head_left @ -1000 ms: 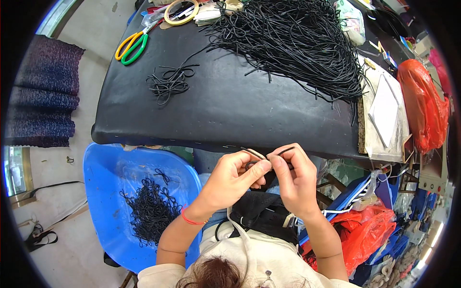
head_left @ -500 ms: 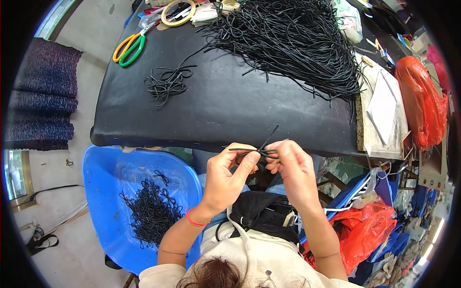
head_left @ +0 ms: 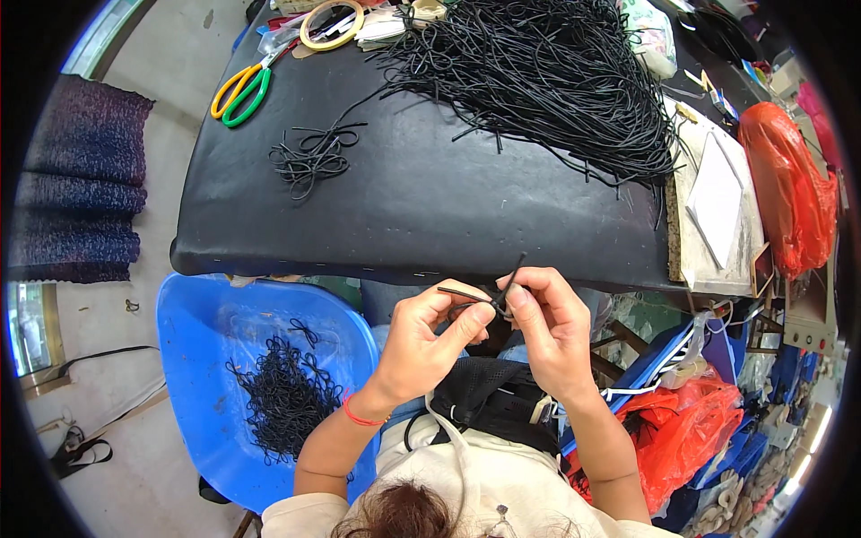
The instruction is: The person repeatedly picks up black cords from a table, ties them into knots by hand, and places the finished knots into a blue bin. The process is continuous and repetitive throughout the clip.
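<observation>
Between my hands, just off the table's near edge, is a thin black cord [head_left: 463, 293] bent and crossed over itself. My left hand [head_left: 438, 330] pinches it between thumb and fingers, with one end sticking out to the left. My right hand [head_left: 549, 321] grips the other part between thumb and forefinger; a short end points up above those fingertips. The crossing is partly hidden by the fingers. A big heap of loose black cords [head_left: 547, 81] covers the far right of the table, and a small bunch of looped cord [head_left: 314, 161] lies at the left.
The black-covered table [head_left: 413, 206] spans the front. Yellow-and-green-handled scissors [head_left: 244, 93] and a tape roll [head_left: 332, 25] lie at its far left. A blue tub [head_left: 193, 377] at lower left holds knotted black cords [head_left: 287, 399]. Red plastic bags [head_left: 785, 193] are at the right.
My right hand has turned and moved slightly down, its thumb and forefinger now pinching near the upright cord end. My left hand keeps its pinch and has shifted slightly.
</observation>
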Motion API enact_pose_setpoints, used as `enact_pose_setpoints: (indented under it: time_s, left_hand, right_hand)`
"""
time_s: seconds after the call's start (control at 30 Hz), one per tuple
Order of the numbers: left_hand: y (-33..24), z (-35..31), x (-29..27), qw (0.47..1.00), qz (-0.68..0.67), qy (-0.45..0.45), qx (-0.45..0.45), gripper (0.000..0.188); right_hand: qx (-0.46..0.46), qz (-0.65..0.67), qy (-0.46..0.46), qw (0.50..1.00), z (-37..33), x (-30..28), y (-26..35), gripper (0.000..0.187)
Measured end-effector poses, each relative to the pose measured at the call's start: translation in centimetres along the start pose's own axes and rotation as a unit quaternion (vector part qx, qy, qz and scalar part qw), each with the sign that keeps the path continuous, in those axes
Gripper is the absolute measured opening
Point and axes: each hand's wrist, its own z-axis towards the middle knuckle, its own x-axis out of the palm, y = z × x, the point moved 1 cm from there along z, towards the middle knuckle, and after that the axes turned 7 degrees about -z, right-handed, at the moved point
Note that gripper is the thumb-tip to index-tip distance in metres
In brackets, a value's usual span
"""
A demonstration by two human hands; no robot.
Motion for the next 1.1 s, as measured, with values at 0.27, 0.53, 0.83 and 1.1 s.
enact_pose_setpoints:
  time_s: [0.27, 0.53, 0.83, 1.1]
  left_hand:
    - [-0.3, -0.1, -0.4, 1.000, 0.022, 0.017, 0.005, 0.017]
    - [-0.1, -0.6, 0.1, 0.990, -0.079, 0.039, -0.114, 0.019]
    - [-1.1, -0.9, 0.2, 0.997, 0.074, 0.002, -0.029, 0.012]
    - [-0.8, -0.7, -0.8, 0.951, -0.269, 0.091, -0.124, 0.015]
  right_hand:
    - [0.042, 0.073, 0.018, 0.996, -0.2, -0.3, 0.4, 0.012]
    - [-0.093, -0.129, -0.028, 0.987, -0.5, 0.0, 0.5, 0.008]
    - [-0.027, -0.078, 0.005, 0.997, -0.8, -1.1, 0.0, 0.009]
    - [0.061, 0.026, 0.100, 0.993, -0.2, -1.2, 1.6, 0.012]
